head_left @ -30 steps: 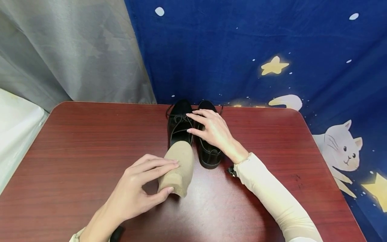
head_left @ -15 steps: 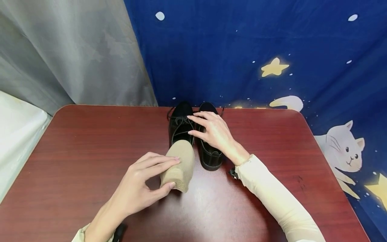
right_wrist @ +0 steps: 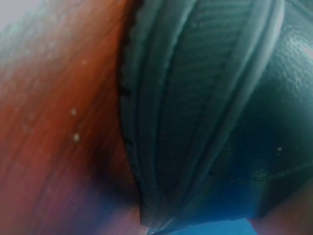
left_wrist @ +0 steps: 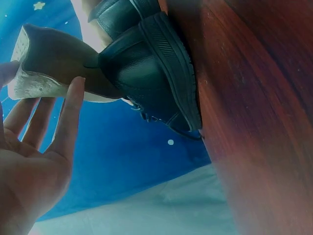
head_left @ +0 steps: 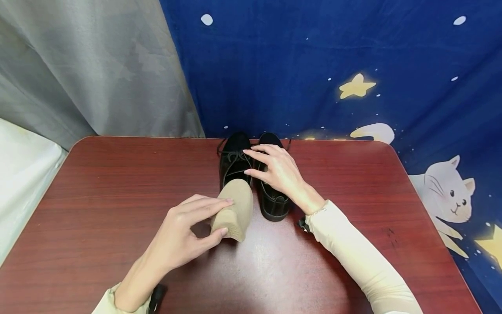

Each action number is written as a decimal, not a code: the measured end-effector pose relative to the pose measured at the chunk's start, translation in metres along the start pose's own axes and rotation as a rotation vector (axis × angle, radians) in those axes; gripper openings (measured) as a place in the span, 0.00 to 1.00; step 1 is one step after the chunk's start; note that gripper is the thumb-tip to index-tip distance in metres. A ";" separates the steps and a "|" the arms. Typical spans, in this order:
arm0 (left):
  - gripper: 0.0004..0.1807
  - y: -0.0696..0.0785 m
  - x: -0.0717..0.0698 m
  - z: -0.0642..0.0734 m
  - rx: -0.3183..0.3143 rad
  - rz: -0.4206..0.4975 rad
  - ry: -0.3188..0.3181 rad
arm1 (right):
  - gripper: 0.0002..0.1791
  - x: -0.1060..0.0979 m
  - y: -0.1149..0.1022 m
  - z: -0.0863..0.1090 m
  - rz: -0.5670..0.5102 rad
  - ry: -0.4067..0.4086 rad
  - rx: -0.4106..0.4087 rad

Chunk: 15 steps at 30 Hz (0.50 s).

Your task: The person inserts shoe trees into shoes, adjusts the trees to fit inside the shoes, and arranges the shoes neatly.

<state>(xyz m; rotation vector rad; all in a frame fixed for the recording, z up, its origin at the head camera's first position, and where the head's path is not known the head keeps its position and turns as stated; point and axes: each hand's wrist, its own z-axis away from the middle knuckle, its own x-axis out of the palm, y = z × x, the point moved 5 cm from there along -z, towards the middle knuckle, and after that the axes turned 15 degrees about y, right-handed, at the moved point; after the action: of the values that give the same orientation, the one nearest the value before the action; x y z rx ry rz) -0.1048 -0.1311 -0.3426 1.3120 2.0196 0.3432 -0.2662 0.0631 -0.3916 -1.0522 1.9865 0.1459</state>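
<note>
My left hand (head_left: 182,229) pinches a beige moulded shoe shaper (head_left: 241,203) near its back end, thumb below and fingers on top. The shaper slopes toward the left of two black lace-up shoes (head_left: 236,144), its front end at that shoe's heel opening. In the left wrist view the shaper (left_wrist: 54,56) looks hollow at its near end, and its far end meets the shoe heel (left_wrist: 142,68). Over the right black shoe (head_left: 274,207) lies my right hand (head_left: 278,170), fingers spread, with the fingertips at the left shoe's inner side and laces.
Both shoes stand side by side at the far edge of a reddish-brown wooden table (head_left: 137,183), toes pointing away. Behind it hang a grey curtain (head_left: 117,78) and a blue star-and-cat curtain (head_left: 294,65). The right wrist view is filled mostly by a shoe sole (right_wrist: 190,98).
My left hand has moved forward and slightly right with the shaper, whose back end now sits farther up the table. The right hand and both shoes stay in place.
</note>
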 end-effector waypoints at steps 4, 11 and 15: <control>0.25 -0.001 0.001 0.000 -0.010 0.000 -0.002 | 0.31 0.000 0.000 0.000 0.006 -0.001 0.001; 0.25 -0.004 0.002 -0.001 -0.031 -0.032 -0.010 | 0.30 0.000 0.000 0.001 0.012 0.000 0.002; 0.25 -0.007 0.003 -0.001 -0.047 -0.042 -0.025 | 0.30 0.000 0.000 0.000 0.009 0.002 0.001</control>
<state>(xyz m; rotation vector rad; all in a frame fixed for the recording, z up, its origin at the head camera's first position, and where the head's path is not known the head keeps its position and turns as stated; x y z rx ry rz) -0.1112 -0.1314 -0.3468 1.2371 2.0031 0.3510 -0.2662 0.0630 -0.3915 -1.0435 1.9936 0.1491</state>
